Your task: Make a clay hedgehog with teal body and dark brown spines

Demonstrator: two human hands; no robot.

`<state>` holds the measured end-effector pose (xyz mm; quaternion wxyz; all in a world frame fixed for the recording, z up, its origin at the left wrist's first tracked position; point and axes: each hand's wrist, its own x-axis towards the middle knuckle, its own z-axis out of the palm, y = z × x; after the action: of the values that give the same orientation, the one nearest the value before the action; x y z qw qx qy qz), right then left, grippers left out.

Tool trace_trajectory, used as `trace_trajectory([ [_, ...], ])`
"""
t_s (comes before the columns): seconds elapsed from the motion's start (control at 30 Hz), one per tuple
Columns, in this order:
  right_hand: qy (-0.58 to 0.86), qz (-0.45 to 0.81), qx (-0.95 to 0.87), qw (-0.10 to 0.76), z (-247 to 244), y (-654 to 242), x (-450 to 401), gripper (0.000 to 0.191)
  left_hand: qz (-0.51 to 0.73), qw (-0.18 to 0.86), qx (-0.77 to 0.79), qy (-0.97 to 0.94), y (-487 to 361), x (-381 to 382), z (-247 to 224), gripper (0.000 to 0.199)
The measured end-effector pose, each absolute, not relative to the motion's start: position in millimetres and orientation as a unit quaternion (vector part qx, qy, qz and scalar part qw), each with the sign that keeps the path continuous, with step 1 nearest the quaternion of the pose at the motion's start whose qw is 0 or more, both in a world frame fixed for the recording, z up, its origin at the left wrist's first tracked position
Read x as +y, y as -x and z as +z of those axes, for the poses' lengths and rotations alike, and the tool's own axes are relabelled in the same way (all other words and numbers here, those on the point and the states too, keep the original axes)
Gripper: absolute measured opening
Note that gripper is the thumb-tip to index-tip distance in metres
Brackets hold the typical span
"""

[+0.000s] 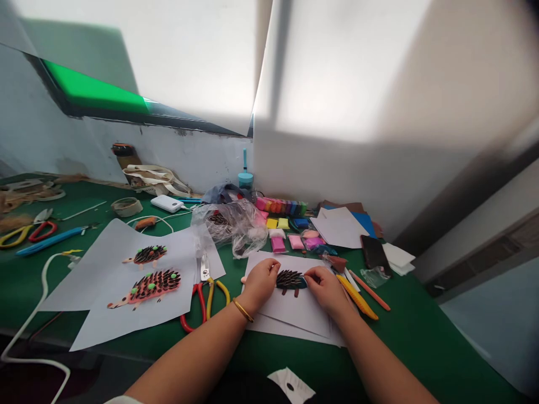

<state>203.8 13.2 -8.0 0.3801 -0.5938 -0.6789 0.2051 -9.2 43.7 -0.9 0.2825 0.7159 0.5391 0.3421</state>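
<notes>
A hedgehog figure with dark pointed spines (289, 279) and short brown legs lies on white paper (295, 314) in front of me. My left hand (260, 285), with a gold bangle on its wrist, is at the figure's left end. Its thumb and fingertips are pinched together, covering that end. At the right end, beside a dark blue patch, my right hand (325, 289) pinches with thumb and forefinger. Whatever either pinch holds is too small to make out. Red-and-yellow-handled scissors (205, 297) lie left of my left hand.
Two finished-looking hedgehog pictures (154, 283) lie on paper at left. Behind the work are a clear plastic bag (240, 224) of dark pieces and coloured clay packets (296, 242). A yellow cutter (357, 297), an orange stick (370, 290) and a phone (374, 254) lie at right.
</notes>
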Motion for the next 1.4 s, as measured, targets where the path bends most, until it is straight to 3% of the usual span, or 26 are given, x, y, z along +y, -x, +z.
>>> trace_trajectory([
  [0.67, 0.554, 0.13, -0.741, 0.357, -17.1, -199.5, 18.3, 0.014, 0.343, 0.293, 0.542, -0.709, 8.1, 45.0, -2.8, 0.027],
  [1.4, 0.572, 0.174, -0.704, 0.383, -18.0, -199.9, 18.5, 0.016, 0.339, 0.293, 0.541, -0.712, 7.8, 45.4, -3.0, 0.027],
])
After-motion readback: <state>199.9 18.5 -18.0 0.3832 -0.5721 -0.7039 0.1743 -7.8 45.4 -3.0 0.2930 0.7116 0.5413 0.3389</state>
